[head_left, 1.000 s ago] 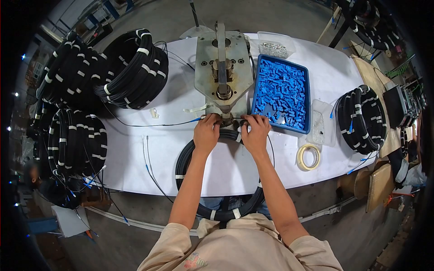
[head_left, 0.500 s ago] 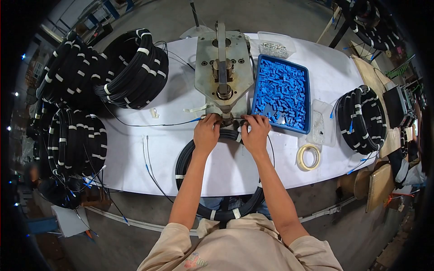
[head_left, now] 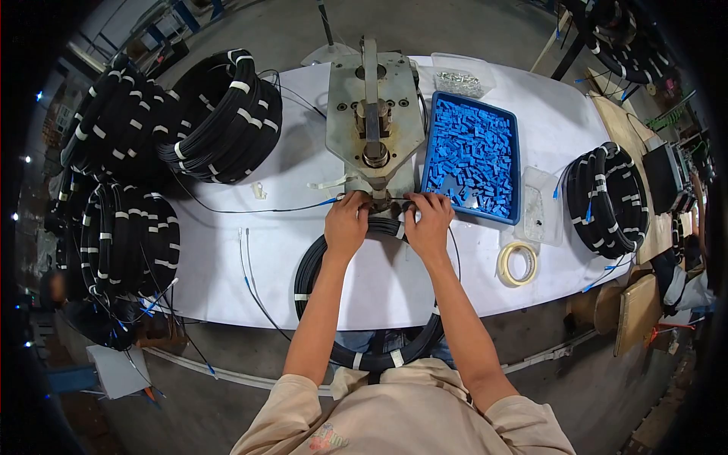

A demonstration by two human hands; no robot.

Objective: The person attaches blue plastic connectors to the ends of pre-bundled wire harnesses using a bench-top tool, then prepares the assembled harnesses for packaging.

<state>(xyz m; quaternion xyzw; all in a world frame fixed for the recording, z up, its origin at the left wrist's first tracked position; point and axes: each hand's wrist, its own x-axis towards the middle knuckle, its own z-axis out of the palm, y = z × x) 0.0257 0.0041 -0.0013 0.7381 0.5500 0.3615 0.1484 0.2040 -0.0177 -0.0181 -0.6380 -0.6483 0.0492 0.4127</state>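
Observation:
A metal press (head_left: 375,114) stands at the middle of the table, its narrow nose pointing toward me. My left hand (head_left: 349,220) is closed at the left of the nose, fingers pressed round a thin black cable (head_left: 265,210) with a blue connector (head_left: 327,202). On the other side of the nose my right hand (head_left: 429,220) is also closed on the cable, a blue end showing beside its fingers. The piece at the nose is hidden by metal and fingers. Beneath both forearms lies a taped coil of black cable (head_left: 303,277), overhanging the table's front edge.
Bundled black coils (head_left: 227,121) are stacked at the left, and another coil (head_left: 607,201) stands at the right. A blue tray (head_left: 517,174) holds many small blue connectors. Nearby are a roll of tape (head_left: 503,267), a clear lid (head_left: 552,205) and a clear box of small metal parts (head_left: 485,74).

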